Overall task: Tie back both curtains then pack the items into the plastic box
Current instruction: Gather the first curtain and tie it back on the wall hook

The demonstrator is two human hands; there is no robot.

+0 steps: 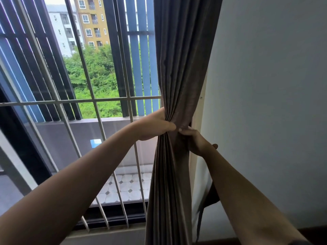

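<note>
Grey-brown pleated fabric curtain (pixel 178 71) hangs right of centre frame, bunched at mid-height. Left hand (pixel 155 126) grips the gathered folds, right hand (pixel 196 142) pinches them from the wall side, beside the white-barred window (pixel 79 101).

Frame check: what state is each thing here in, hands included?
grey-brown fabric curtain: pulled aside, bunched at mid-height, no tie visible around it.
left hand: grips the bunch from the window side.
right hand: grips the bunch from the wall side.
dark fabric strap: hangs loose under the right arm.
</note>
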